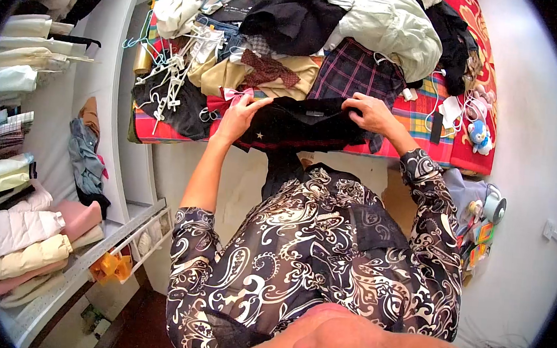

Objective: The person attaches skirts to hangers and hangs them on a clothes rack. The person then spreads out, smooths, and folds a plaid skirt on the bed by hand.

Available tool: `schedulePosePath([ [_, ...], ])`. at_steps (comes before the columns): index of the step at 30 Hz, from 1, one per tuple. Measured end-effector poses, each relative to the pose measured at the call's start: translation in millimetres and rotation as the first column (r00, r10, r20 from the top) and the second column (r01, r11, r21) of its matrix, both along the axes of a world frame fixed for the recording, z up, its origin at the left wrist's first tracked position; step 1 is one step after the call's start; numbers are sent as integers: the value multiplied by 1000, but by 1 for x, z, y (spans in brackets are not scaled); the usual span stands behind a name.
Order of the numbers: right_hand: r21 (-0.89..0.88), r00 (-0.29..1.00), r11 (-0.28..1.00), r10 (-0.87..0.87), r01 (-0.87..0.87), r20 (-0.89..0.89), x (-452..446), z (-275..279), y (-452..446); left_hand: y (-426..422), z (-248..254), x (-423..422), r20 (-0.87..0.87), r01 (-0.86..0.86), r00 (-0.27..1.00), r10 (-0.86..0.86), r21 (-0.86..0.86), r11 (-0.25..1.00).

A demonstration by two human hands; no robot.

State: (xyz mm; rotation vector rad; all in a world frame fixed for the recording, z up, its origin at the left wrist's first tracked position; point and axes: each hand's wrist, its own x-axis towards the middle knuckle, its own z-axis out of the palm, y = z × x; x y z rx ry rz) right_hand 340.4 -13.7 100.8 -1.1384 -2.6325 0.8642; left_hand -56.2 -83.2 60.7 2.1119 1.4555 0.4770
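Note:
A black garment (302,125) with a small star and thin red stripes is stretched between my hands at the front edge of the bed. My left hand (242,115) pinches its left end, near a pink bow (237,95). At the other end, the fingers of my right hand (369,114) are closed on the waistband. Just behind the garment lie a dark plaid cloth (357,75) with pink lines and a dark red patterned piece (270,70).
Clothes are heaped on the bed (420,123), with white hangers (171,87) at its left and plush toys (478,127) at its right. An open wardrobe (117,181) with folded and hanging clothes stands on the left. Small items (483,232) lie at the lower right.

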Motion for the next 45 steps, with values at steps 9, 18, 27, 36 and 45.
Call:
schedulePosePath([
  [9, -87, 978, 992, -106, 92, -180, 20, -11, -17, -14, -5, -9, 61, 53, 997, -50, -54, 997],
  [18, -252, 917, 935, -313, 251, -249, 46, 10, -75, -49, 37, -12, 194, 9, 981, 4, -64, 998],
  [27, -454, 842, 816, -492, 357, -222, 52, 124, -87, -53, 132, -4, 361, -95, 929, 79, 28, 995],
  [36, -8, 890, 900, -431, 435, -147, 52, -73, 65, 105, -72, 27, 290, -37, 956, 41, -18, 999],
  [45, 85, 872, 878, -478, 471, 106, 42, -112, 98, 134, -142, 41, 265, -214, 940, 214, -29, 976],
])
